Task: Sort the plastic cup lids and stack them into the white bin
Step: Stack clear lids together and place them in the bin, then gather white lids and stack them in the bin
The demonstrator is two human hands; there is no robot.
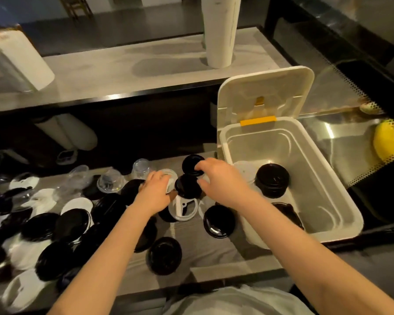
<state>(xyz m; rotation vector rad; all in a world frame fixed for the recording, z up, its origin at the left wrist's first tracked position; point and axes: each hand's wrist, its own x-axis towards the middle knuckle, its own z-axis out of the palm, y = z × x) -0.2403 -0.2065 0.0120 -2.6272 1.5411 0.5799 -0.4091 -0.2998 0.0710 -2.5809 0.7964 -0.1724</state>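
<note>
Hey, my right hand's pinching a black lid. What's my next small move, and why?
Probably swing the right hand with its black lid over the white bin rim and drop it on the black stack inside; black lids are already piled there.

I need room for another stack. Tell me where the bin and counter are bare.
White bin: floor bare behind and right of the black lid stack. Counter: bare strip near the front edge, between the bin's corner and a lone black lid. Left of that, loose lids crowd it.
</note>
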